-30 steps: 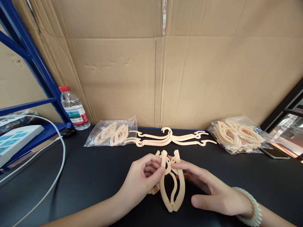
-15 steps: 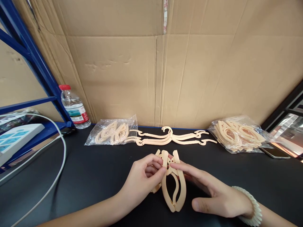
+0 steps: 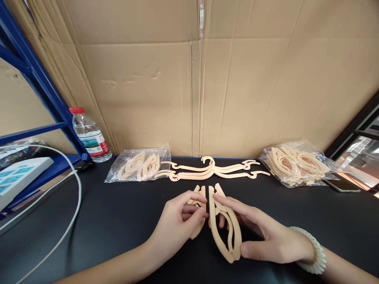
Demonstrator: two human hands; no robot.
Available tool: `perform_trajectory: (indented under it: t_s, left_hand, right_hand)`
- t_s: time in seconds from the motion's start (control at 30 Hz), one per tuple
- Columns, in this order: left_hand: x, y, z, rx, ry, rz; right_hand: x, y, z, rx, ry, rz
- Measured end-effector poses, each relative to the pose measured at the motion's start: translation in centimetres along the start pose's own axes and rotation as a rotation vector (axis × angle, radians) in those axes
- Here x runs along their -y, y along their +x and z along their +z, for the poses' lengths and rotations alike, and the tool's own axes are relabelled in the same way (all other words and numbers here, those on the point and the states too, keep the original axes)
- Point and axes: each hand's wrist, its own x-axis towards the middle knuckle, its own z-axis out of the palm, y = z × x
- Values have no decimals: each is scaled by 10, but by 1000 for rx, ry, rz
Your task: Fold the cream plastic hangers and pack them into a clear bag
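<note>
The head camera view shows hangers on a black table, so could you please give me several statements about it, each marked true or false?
1. The right hand is touching a folded hanger. True.
2. The left hand is on the bottle. False: it is at another folded hanger, and the bottle stands apart from it.
3. Clear plastic bags lie to either side of the unfolded hangers. True.
4. The bracelet is on the left wrist. False: it is on the right wrist.
5. The bottle's cap is red. True.
</note>
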Motion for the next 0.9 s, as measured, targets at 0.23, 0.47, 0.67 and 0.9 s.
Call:
perform_trajectory:
  t_s: [0.23, 0.47, 0.67, 0.9]
  left_hand:
    - [6, 10, -20, -94, 485, 390]
    - [0, 11, -39, 325, 843, 534]
    - [-9, 18, -61, 547, 911, 445]
    - [-3, 21, -60, 587, 827, 438]
  right_hand:
    - [-7, 3, 0, -113, -581, 161]
    - [-4, 4, -4, -94, -860, 267]
    - [2, 3, -10, -85, -908, 220]
    - [1, 6, -2, -6, -840, 154]
